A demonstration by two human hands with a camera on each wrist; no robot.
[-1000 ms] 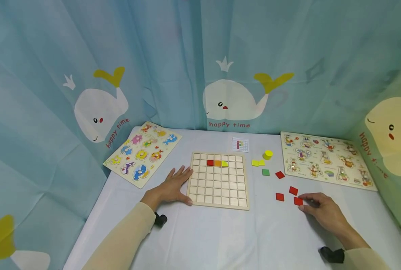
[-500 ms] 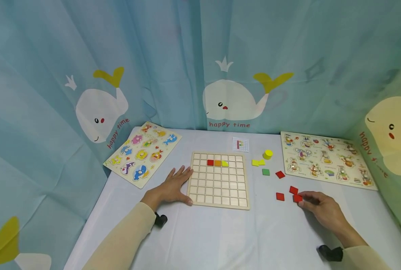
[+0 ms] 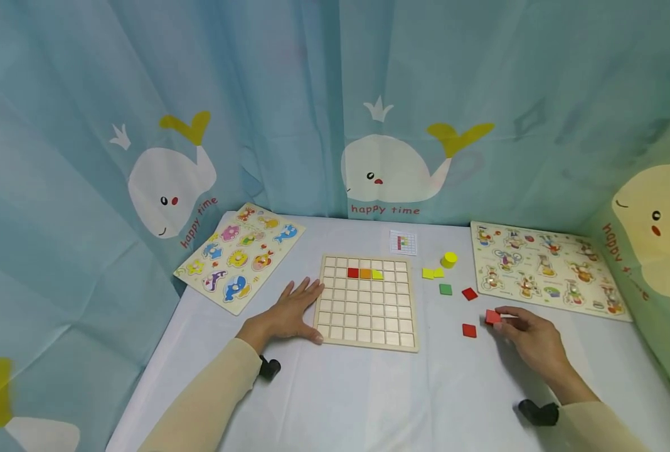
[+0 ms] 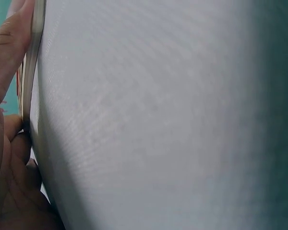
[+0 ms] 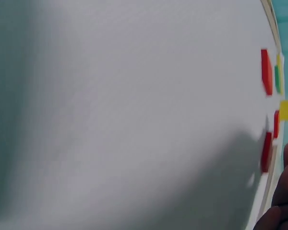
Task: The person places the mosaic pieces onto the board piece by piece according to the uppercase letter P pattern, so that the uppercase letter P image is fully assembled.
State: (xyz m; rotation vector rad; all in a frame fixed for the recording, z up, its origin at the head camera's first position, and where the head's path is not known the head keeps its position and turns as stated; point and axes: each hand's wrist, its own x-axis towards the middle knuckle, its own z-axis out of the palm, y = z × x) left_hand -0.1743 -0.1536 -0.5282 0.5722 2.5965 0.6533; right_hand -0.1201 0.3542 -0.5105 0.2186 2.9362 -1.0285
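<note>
A wooden grid board (image 3: 366, 314) lies in front of me, with a red square (image 3: 353, 273), an orange square (image 3: 366, 274) and a yellow quarter-round piece (image 3: 377, 274) side by side in one upper row. My left hand (image 3: 290, 314) rests spread along the board's left edge, thumb at the lower corner. Right of the board, my right hand (image 3: 532, 339) pinches a red square tile (image 3: 492, 317) between thumb and forefinger. That tile covers the spot of another red one. Nearby lie a loose red tile (image 3: 469, 330) and a farther red tile (image 3: 470, 294).
Beyond them are a green tile (image 3: 445, 289), yellow pieces (image 3: 428, 274), a yellow cylinder (image 3: 450, 260) and a small printed grid card (image 3: 403, 242). Picture puzzle boards stand at the left (image 3: 239, 257) and right (image 3: 549, 270) of the table, before a whale-print curtain (image 3: 290, 113).
My right hand has taken up the nearest red tile and moved it away from me and slightly left, over another red tile. My left hand stays on the board's edge.
</note>
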